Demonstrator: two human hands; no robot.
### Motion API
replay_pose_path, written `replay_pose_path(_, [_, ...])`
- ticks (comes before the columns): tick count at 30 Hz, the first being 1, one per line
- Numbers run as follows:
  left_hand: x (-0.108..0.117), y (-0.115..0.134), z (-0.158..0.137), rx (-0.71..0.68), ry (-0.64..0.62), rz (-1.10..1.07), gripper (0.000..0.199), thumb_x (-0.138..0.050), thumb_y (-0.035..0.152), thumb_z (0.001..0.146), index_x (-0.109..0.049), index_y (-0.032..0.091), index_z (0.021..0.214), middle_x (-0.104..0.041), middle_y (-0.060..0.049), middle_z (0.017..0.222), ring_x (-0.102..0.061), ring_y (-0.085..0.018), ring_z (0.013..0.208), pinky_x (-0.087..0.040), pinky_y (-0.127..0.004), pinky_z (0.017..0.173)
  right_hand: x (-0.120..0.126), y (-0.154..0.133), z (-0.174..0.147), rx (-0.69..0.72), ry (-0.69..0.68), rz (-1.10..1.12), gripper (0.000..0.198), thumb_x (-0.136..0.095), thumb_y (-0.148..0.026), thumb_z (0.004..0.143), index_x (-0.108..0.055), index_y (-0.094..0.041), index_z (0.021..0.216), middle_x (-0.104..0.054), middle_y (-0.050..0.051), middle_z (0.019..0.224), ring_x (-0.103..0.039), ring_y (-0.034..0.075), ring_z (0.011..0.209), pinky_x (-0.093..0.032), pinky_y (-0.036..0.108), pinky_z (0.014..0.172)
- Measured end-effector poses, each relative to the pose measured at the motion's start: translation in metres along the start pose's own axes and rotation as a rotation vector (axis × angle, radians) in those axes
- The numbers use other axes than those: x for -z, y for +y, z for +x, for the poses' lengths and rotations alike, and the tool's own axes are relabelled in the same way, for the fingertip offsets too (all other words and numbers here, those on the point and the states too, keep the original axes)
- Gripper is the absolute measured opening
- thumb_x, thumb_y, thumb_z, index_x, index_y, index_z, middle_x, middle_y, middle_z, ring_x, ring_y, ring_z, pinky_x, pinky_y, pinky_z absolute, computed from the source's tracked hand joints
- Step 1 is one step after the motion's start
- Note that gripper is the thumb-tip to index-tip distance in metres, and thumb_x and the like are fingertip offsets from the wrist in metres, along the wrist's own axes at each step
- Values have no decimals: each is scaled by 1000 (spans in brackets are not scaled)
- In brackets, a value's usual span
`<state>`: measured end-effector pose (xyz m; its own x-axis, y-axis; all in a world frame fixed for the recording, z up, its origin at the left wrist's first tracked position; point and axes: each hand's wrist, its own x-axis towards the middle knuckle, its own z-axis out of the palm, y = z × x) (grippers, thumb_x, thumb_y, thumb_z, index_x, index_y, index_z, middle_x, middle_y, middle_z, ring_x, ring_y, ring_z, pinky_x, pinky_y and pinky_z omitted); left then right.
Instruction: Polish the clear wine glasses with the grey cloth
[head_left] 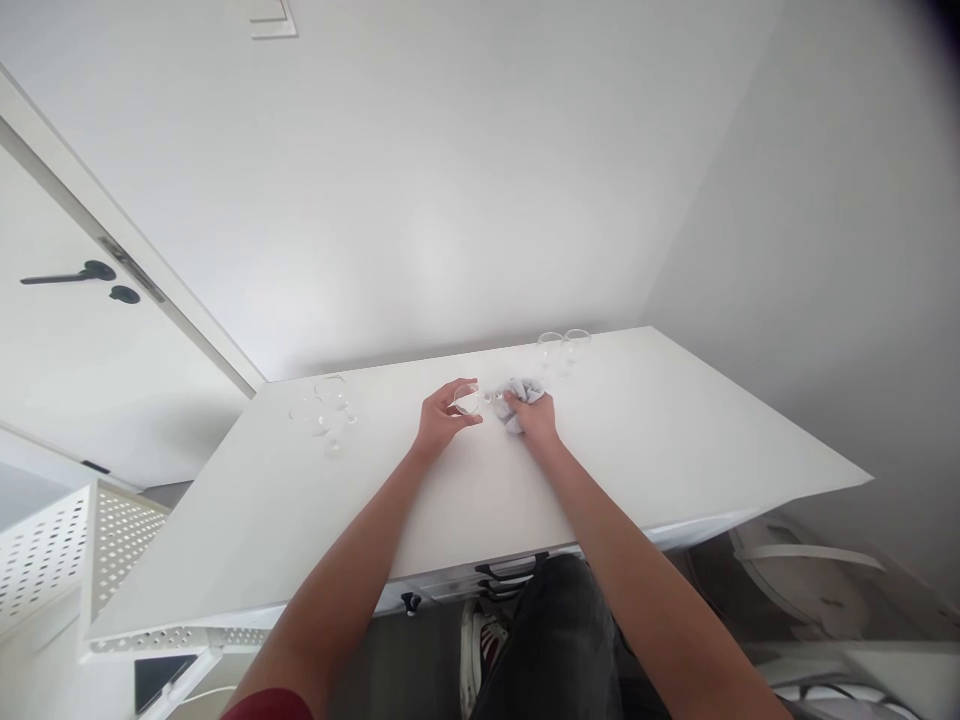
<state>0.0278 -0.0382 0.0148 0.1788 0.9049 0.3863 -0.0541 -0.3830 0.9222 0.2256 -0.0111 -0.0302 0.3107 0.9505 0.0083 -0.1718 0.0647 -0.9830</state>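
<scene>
In the middle of the white table, my left hand [436, 420] curls its thumb and fingers around the bowl of a clear wine glass [466, 404]. The glass lies sideways in the grip, its stem pointing right. A crumpled light grey cloth [513, 422] is bunched in my right hand [538, 416], which is closed on it at the stem's far end. The cloth and fingers hide the foot of the glass. Both hands are just over the tabletop.
On the white table [300, 540], a few clear glasses [330, 392] stand at the left. Two more stemmed glasses [564, 348] stand near the back edge, right of centre. A wall rises behind. Black drawer handles [510, 572] sit under the front edge; a perforated white rack [120, 530] is at left.
</scene>
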Motion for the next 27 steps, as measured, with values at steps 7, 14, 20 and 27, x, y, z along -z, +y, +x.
replay_pose_path(7, [2, -4, 2, 14, 31, -52, 60, -92, 27, 65, -74, 27, 122, -67, -11, 139, -58, -40, 135, -57, -34, 68, -4, 1, -1, -7, -77, -53, 36, -82, -36, 63, -76, -17, 94, -79, 9, 96, -73, 26, 89, -58, 37, 76])
replay_pose_path(14, [2, -4, 2, 21, 32, -10, 58, -91, 26, 68, -73, 29, 123, -67, -10, 139, -58, -39, 136, -52, -27, 63, 2, 0, 3, 16, 13, -181, 40, -83, -43, 65, -76, -17, 94, -79, 9, 96, -74, 27, 88, -58, 35, 73])
replay_pose_path(20, [4, -6, 2, 14, 63, -5, 55, -88, 32, 74, -70, 29, 126, -65, -10, 143, -62, -36, 131, -48, -25, 62, -1, 0, 0, 131, -90, -324, 36, -77, -43, 73, -75, -17, 99, -79, 10, 102, -74, 29, 96, -58, 41, 86])
replay_pose_path(27, [13, -15, 7, 5, 206, -126, 57, -80, 46, 83, -63, 24, 133, -64, -16, 143, -66, -33, 126, -47, -24, 59, -8, -24, -27, 526, -493, -563, 52, -59, -49, 94, -56, -23, 139, -65, 12, 135, -61, 27, 121, -48, 44, 105])
